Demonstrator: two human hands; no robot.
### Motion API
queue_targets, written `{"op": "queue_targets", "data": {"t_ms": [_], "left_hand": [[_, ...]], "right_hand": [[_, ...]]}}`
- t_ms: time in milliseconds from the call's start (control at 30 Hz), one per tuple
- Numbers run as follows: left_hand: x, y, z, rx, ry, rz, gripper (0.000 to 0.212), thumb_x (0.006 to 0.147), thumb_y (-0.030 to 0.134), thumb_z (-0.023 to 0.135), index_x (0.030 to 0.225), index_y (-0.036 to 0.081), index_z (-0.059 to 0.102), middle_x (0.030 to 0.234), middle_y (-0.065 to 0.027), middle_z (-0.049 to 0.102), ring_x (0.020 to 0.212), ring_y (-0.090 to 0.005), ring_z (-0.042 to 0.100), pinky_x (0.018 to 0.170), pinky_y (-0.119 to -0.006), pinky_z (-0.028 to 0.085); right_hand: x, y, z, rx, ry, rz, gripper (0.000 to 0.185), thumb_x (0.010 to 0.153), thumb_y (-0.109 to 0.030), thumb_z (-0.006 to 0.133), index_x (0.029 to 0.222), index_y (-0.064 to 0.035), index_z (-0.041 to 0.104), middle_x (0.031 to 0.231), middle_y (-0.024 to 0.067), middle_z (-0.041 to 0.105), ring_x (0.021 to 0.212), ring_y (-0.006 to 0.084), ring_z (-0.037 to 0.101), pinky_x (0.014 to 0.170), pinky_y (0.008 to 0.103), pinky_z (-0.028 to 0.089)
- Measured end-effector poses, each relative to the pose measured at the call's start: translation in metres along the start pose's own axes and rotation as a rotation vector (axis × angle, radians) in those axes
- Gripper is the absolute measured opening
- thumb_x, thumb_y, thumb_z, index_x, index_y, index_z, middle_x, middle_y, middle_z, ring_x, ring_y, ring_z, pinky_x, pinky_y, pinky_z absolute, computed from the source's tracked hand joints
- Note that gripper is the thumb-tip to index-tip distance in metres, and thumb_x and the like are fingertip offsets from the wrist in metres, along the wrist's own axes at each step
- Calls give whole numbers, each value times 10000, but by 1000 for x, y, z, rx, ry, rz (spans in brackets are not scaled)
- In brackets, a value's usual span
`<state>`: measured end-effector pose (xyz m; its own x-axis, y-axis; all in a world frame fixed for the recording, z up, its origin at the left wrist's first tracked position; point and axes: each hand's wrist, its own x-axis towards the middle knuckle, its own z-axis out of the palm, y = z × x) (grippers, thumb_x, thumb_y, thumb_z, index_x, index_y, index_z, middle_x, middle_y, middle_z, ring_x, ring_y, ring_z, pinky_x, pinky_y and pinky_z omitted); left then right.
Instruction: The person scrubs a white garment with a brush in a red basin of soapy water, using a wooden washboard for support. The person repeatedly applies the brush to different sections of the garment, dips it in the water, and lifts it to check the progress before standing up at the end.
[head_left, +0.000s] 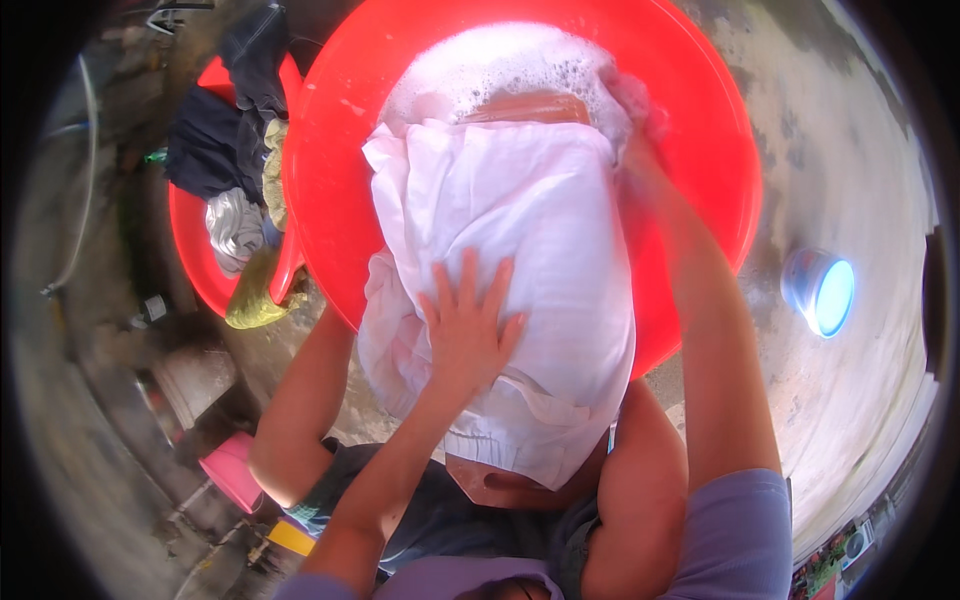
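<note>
A wet white garment with an elastic waistband (540, 225) lies spread over a brown washboard (517, 484), whose ends show above and below the cloth. The board leans from between the person's thighs into a large red plastic basin (705, 135). My left hand (472, 322) rests flat on the garment with its fingers spread. My right hand (634, 112) is at the garment's right upper side, in white suds (510, 60); foam and blur hide its fingers, so its grip is unclear.
A smaller red basin (187, 232) with dark, grey and yellowish clothes stands at the left. A blue and white bucket (817, 292) stands on the concrete at the right. A pink container (234, 471) is at the lower left; a pale hose (91, 165) lies at the far left.
</note>
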<state>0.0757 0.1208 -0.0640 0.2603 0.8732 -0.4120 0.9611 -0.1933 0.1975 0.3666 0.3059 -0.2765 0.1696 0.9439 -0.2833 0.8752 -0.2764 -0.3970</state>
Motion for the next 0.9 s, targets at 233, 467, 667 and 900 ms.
{"op": "queue_targets", "data": {"t_ms": [233, 467, 667, 900], "left_hand": [[-16, -6, 3, -105, 52, -65, 608, 851, 380, 528, 1420, 265, 349, 1501, -201, 153, 1341, -497, 158, 931, -650, 324], [-14, -5, 3, -118, 65, -36, 591, 844, 375, 532, 1405, 268, 379, 1496, -197, 178, 1333, -500, 176, 950, -619, 322], [-17, -11, 6, -141, 89, -54, 573, 851, 382, 519, 1396, 253, 398, 1480, -221, 197, 1321, -521, 178, 970, -635, 285], [-15, -1, 8, -299, 192, 12, 539, 844, 342, 549, 1357, 212, 452, 1439, -314, 149, 1315, -533, 158, 1016, -630, 215]], "right_hand": [[-124, -54, -85, -12, -88, -121, 422, 921, -279, 509, 1250, -23, 448, 706, 172, 611, 626, 276, 624, 508, 422, 493], [-85, -115, -72, -564, -220, -669, 618, 960, -343, 408, 1467, -210, 80, 719, 106, 663, 560, 281, 654, 553, 423, 556], [-135, -151, -73, -581, -403, -749, 627, 969, -293, 393, 1471, -312, 17, 696, 125, 648, 598, 244, 669, 570, 396, 567], [-78, -159, -89, -688, -165, -792, 652, 940, -272, 460, 1459, -323, 68, 829, 104, 681, 642, 207, 681, 535, 371, 562]]}}
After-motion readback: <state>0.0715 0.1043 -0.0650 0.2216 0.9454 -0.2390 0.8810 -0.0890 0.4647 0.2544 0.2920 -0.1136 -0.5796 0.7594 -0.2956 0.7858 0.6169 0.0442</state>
